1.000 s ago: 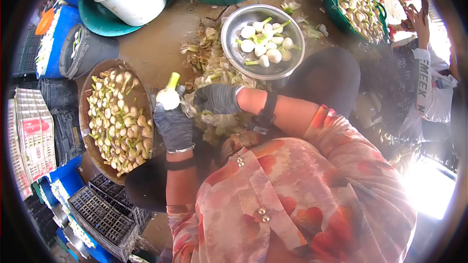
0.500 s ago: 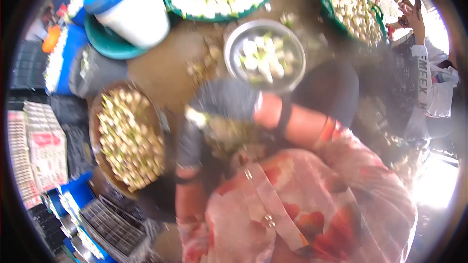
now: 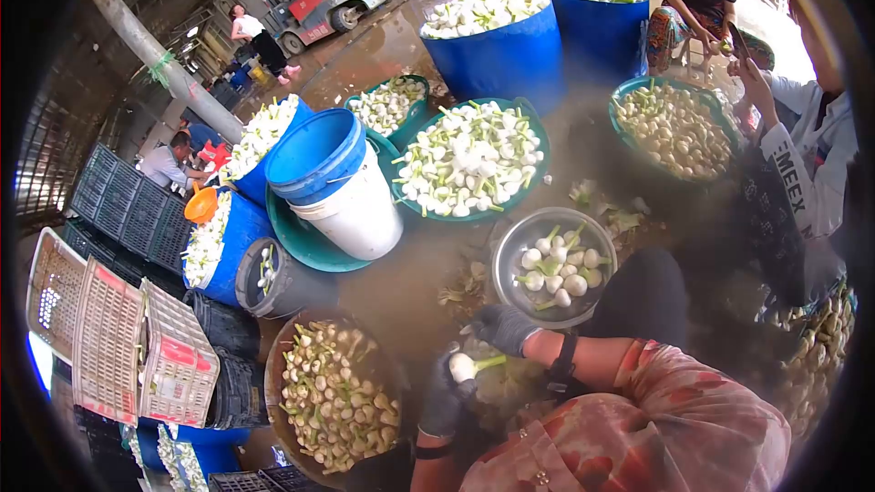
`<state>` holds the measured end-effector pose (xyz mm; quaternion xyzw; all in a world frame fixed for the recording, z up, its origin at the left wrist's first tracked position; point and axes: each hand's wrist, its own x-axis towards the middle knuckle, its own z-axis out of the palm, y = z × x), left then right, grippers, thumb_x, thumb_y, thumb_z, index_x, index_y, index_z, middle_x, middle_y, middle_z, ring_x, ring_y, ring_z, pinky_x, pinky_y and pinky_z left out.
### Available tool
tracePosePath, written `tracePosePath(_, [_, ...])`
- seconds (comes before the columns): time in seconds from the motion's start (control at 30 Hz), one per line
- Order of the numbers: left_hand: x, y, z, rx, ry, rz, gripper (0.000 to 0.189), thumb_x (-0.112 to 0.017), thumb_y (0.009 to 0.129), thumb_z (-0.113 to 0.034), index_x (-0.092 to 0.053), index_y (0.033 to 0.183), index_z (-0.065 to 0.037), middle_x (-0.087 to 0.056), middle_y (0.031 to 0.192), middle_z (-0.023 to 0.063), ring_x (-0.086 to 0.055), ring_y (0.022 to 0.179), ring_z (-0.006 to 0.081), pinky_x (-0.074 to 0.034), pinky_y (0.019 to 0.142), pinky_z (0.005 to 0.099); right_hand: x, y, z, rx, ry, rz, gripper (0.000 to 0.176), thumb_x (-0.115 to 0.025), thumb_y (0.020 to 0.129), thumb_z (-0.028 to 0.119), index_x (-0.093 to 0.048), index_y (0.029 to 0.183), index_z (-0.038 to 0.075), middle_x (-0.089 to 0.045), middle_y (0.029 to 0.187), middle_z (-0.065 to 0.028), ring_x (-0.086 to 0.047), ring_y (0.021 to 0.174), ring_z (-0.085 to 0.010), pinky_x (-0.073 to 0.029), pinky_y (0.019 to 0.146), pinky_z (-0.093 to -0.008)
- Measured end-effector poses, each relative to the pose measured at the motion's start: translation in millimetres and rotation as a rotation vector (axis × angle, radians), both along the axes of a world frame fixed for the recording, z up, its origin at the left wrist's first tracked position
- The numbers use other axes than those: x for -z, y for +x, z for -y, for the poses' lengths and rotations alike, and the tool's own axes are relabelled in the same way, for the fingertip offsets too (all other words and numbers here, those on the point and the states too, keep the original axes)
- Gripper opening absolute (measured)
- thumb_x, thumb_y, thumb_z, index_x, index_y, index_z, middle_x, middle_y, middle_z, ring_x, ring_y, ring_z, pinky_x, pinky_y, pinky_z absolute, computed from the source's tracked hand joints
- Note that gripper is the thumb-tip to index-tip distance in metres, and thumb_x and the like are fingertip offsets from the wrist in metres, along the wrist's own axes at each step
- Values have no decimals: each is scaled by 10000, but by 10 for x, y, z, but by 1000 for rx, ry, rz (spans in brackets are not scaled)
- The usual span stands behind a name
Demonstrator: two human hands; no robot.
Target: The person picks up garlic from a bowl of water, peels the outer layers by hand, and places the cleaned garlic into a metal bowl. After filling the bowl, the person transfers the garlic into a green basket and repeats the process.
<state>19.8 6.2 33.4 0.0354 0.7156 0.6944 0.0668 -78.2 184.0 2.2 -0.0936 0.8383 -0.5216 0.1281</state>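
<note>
My left hand (image 3: 444,401), in a dark grey glove, is closed around a white garlic bulb (image 3: 463,367) with a short green stem pointing right. My right hand (image 3: 507,328), gloved alike, is just above and right of the bulb, its fingers curled; whatever it may hold is hidden. A metal bowl (image 3: 500,264) of trimmed garlic bulbs stands just beyond my right hand. To the left of my left hand is a wide brown basin (image 3: 276,392) full of browner, stemmed garlic. Peelings (image 3: 501,383) lie below my hands.
Ahead stand a green tub (image 3: 544,164) of white garlic, blue barrels (image 3: 497,59) and stacked buckets (image 3: 360,210). Plastic crates (image 3: 178,374) are at left. A co-worker's sleeve (image 3: 788,182) shows at right beside another garlic tub (image 3: 624,132). A forklift (image 3: 328,0) stands far back.
The view has tilted up, showing more of the workshop. My right hand has moved away from the bulb, which now shows plainly in my left hand.
</note>
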Motion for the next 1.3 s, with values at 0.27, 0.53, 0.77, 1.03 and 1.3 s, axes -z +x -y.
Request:
tracePosePath(0.27, [238, -83, 114, -313, -301, -83, 313, -628, 905, -150, -551, 1168, -1, -600, 1084, 90, -572, 1013, 187, -465, 915, 323, -157, 225, -109, -591, -438, 587, 666, -415, 949, 636, -647, 1145, 43, -689, 883, -100, -652, 638, -150, -549, 636, -283])
tracePosePath(0.53, [523, -530, 301, -476, 933, 345, 363, -546, 980, -378, -489, 766, -89, -563, 724, 105, -575, 746, 255, -498, 836, 420, 21, 408, 62, -422, -74, -335, 465, -501, 962, 488, -620, 1028, 43, -664, 834, -181, -643, 735, -362, -508, 704, -431])
tracePosePath(0.77, [599, -406, 572, -514, 291, 45, 233, -583, 957, -283, -556, 1030, -63, -610, 1005, 84, -595, 998, 204, -507, 907, 360, -179, 311, 14, -342, 121, -184, 429, -493, 961, 484, -578, 993, 65, -655, 839, -196, -636, 804, -402, -501, 724, -470])
tracePosePath(1.03, [434, -154, 164, -312, -92, 68, 447, -604, 923, -127, -496, 1347, -37, -568, 1221, 60, -554, 1074, 146, -496, 883, 281, -245, 349, 100, -278, 9, -190, 383, -578, 932, 416, -634, 1022, 48, -658, 832, -178, -651, 795, -377, -512, 687, -455])
tracePosePath(1.3, [628, -141, 148, -164, -356, -149, 534, -657, 902, -164, -466, 1363, 27, -562, 1263, 88, -551, 1117, 167, -443, 992, 313, -253, 203, 161, -90, 178, -414, 228, -656, 856, 303, -663, 857, 75, -673, 770, -125, -656, 691, -303, -522, 629, -395])
